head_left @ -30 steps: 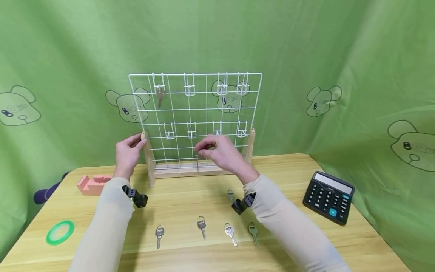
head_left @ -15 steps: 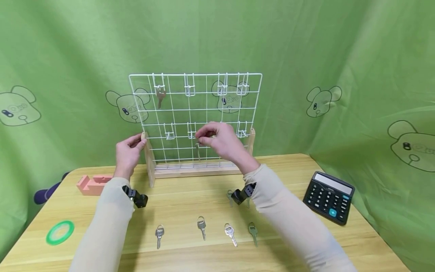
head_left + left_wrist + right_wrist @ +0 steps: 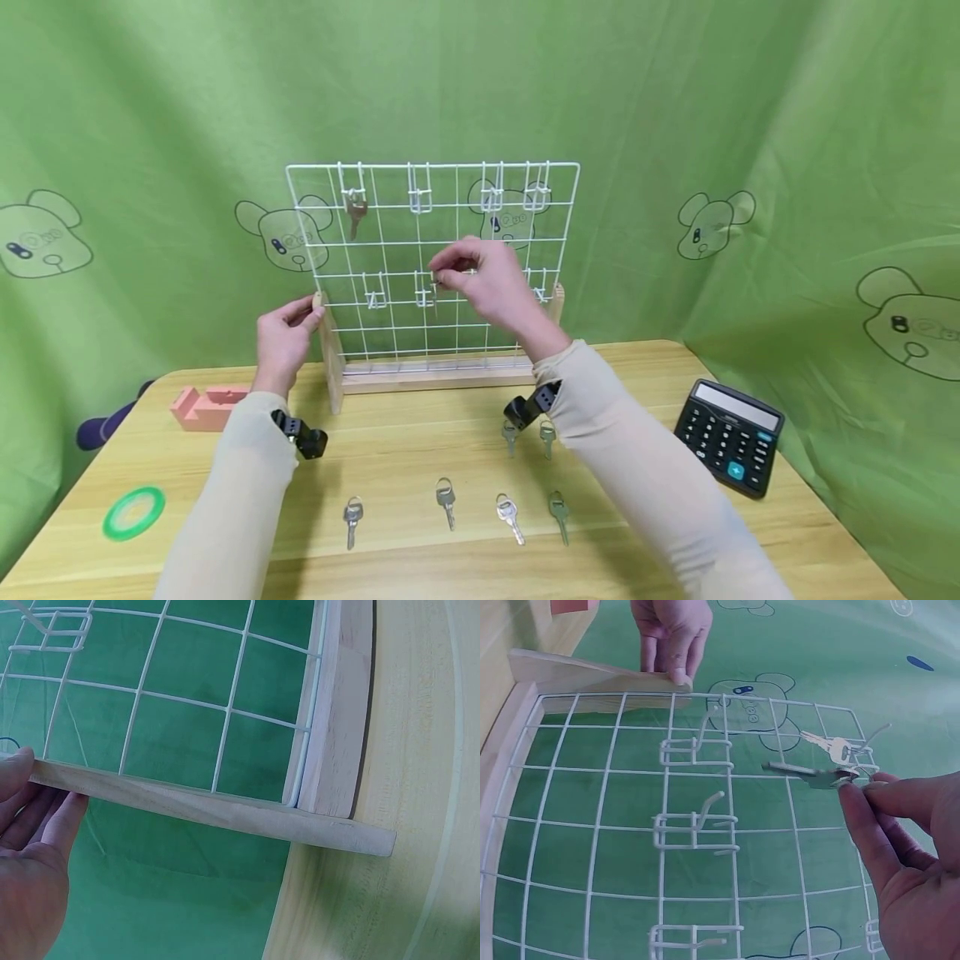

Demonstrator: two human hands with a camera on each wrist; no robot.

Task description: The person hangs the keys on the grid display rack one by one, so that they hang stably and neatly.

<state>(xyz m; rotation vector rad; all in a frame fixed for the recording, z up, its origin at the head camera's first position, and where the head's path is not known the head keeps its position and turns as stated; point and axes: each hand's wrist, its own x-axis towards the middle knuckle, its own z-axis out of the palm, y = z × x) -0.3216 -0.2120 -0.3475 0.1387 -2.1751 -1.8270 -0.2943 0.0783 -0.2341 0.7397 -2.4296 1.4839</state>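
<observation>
Six loose keys (image 3: 446,498) lie on the near part of the bench (image 3: 420,450), four in a row and two behind them. Beyond these, the right hand (image 3: 487,287) pinches a small silver key (image 3: 810,775) by its head between thumb and fingers (image 3: 870,825), blade hanging free, held up before the lower row of hooks (image 3: 423,289) on the white wire grid (image 3: 450,242). The key looks light, stiff and smooth, likely slippery; the flat head is the sound place to hold it. The left hand (image 3: 281,342) grips the grid's wooden side post (image 3: 187,802) with curled fingers. Farther up, another key (image 3: 356,213) hangs from a top hook.
</observation>
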